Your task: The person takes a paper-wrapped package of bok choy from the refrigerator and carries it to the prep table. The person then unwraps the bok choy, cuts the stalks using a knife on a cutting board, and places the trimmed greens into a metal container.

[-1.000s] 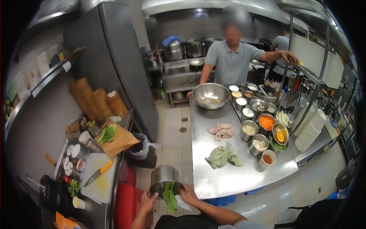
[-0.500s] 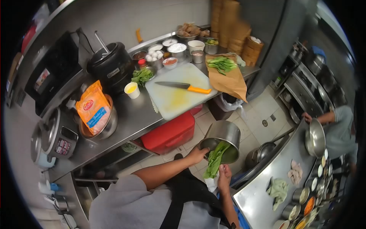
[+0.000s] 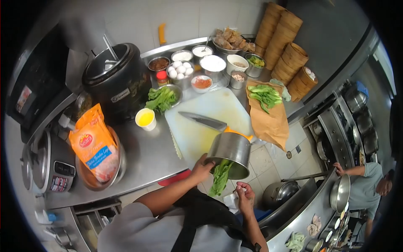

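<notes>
My left hand (image 3: 202, 168) grips the rim of a steel pot (image 3: 230, 149), which is tipped with its mouth toward me. A leafy green (image 3: 220, 178) hangs out over the pot's rim, near my left fingers. Just below the pot, my right hand (image 3: 245, 195) has its fingers pinched together on a white cloth or paper (image 3: 231, 202). Behind the pot is a white cutting board (image 3: 197, 105) with an orange-handled knife (image 3: 203, 121) on it. More greens (image 3: 264, 97) lie on brown paper (image 3: 268, 122) to the right.
Bowls of eggs (image 3: 180, 70), white powder (image 3: 213, 64) and other food line the wall. A black cooker (image 3: 113, 80) and an orange food bag (image 3: 92, 143) stand left. Bamboo steamers (image 3: 282, 38) rise behind. Another person (image 3: 365, 189) stands beyond the right-hand table.
My view has swung toward the left counter and come closer to it. The tipped pot now overlaps the cutting board's near edge in view. My right hand has separated from the pot's rim.
</notes>
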A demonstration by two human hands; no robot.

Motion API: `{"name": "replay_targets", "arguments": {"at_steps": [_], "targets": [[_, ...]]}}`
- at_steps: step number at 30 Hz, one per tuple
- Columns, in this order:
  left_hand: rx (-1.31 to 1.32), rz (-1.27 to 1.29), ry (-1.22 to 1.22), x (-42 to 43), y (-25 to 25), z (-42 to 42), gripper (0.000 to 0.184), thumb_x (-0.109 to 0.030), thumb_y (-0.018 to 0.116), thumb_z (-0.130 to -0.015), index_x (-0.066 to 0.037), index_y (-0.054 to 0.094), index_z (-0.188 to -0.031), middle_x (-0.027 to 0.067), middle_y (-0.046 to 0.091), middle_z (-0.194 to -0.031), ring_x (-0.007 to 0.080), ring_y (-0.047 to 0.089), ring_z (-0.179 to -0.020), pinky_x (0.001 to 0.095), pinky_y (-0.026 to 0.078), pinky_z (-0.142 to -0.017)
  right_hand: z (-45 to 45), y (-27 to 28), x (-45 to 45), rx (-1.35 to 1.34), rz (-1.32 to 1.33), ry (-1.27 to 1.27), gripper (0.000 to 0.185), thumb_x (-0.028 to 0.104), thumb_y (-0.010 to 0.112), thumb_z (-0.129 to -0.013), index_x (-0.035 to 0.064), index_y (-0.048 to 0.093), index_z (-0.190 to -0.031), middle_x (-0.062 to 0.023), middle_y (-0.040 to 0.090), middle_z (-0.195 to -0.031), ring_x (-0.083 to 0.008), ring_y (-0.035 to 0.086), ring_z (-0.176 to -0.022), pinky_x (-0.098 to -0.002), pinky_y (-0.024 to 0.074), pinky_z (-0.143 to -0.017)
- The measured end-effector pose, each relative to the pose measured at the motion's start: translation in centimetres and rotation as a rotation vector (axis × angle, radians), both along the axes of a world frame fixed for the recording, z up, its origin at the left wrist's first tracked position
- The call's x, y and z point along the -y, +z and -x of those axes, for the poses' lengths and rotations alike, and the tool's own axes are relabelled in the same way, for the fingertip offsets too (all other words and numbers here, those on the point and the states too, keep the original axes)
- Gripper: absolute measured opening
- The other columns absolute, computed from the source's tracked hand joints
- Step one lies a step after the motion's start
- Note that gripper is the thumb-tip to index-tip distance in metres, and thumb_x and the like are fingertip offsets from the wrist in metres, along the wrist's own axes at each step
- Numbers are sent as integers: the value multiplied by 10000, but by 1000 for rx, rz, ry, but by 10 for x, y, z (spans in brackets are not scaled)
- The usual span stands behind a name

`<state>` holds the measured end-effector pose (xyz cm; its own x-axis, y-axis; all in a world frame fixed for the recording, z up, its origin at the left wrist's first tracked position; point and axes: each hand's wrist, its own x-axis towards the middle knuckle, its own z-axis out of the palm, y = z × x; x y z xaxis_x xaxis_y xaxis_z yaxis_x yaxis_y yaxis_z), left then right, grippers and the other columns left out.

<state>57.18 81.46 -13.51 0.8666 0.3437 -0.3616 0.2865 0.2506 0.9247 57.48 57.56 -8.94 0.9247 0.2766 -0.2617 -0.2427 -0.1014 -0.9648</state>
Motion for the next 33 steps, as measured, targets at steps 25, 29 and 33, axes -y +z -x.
{"name": "replay_targets", "arguments": {"at_steps": [25, 29, 33], "targets": [[-39, -264, 1273, -109, -35, 89, 265, -124, 604, -910, 16, 580, -1134, 91, 645, -988, 150, 619, -745, 247, 483, -483, -209, -12, -76, -5, 10, 668, 190, 136, 621, -931, -3, 633, -1060, -38, 637, -891, -89, 574, -791, -247, 468, -731], [-111, -383, 1209, -100, -31, 81, 425, -201, 710, -852, -7, 544, -1192, 70, 628, -993, 138, 625, -801, 241, 511, -506, -224, -12, -75, 54, 23, 811, 182, 122, 619, -927, 0, 634, -1061, -30, 643, -902, -98, 591, -818, -250, 476, -751], [-93, -464, 1266, -82, -30, 88, 595, -213, 751, -823, -35, 469, -1316, 63, 613, -1033, 133, 610, -847, 237, 506, -583, -228, 4, -68, 11, 75, 982, 175, 127, 611, -931, 16, 639, -1064, -63, 649, -934, -107, 602, -879, -252, 476, -804]]}}
